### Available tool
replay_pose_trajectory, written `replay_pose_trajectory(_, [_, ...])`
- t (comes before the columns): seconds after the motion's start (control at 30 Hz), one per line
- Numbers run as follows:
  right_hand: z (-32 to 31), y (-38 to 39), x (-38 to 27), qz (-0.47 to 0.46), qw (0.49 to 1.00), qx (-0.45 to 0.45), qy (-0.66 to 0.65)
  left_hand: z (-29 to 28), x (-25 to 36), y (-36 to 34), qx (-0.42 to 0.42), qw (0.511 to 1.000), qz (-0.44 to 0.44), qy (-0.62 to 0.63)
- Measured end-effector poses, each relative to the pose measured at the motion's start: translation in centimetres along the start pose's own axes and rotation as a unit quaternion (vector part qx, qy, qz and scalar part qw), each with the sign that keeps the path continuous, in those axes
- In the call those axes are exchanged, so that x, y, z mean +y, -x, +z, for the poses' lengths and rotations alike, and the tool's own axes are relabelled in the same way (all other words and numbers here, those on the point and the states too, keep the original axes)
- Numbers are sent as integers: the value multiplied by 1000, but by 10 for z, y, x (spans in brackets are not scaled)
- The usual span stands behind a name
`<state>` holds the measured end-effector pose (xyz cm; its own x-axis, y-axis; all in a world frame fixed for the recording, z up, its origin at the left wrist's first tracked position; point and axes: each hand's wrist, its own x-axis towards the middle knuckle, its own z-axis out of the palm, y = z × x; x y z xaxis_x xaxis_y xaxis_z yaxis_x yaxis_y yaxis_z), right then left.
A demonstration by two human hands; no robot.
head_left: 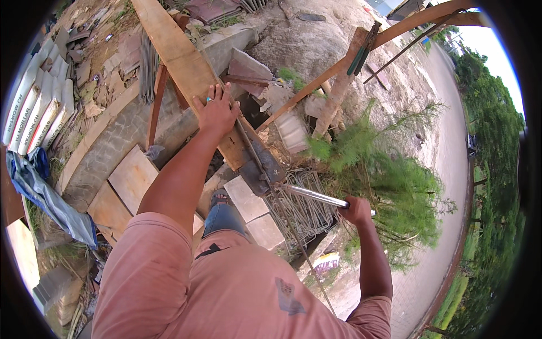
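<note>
A long wooden plank (180, 56) runs from the upper left toward the middle, with a dark metal plate (262, 166) at its near end. My left hand (217, 113) rests on the plank with fingers spread, a ring on one of them, beside and partly over a thin steel rod (305, 254). That rod lies along the plank, crosses the plate and continues down toward my right side. My right hand (357, 211) is closed around the outer end of a shiny metal bar (316, 195). The bar's other end meets the rod at the plate.
Bent steel stirrups (307, 212) lie in a pile below the bar. A feathery green plant (378, 175) grows beside my right hand. Green-handled pincers (364, 51) hang on a wooden post. Pale slabs (248, 198) lie near my foot. White sacks (39, 107) and a blue tarp (53, 192) are at left.
</note>
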<state>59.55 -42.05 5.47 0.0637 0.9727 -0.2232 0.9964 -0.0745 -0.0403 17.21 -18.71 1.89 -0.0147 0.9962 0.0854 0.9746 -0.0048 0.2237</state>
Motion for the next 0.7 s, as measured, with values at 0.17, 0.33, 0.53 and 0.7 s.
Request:
replay_pose_trajectory(0.17, [-16, -37, 7, -76, 996, 8, 45, 5, -1, 0, 10, 1000, -1, 10])
replay_pose_trajectory(0.33, [-54, -78, -20, -91, 987, -37, 124, 4, -1, 1, 7, 1000, -4, 12])
replay_pose_trajectory(0.53, [-77, -122, -40, -123, 976, -31, 175, -1, 1, 1, 12, 1000, -8, 25])
replay_pose_trajectory(0.7, [-52, -113, -30, -82, 986, -82, 121, -1, 1, 0, -1, 999, -15, 36])
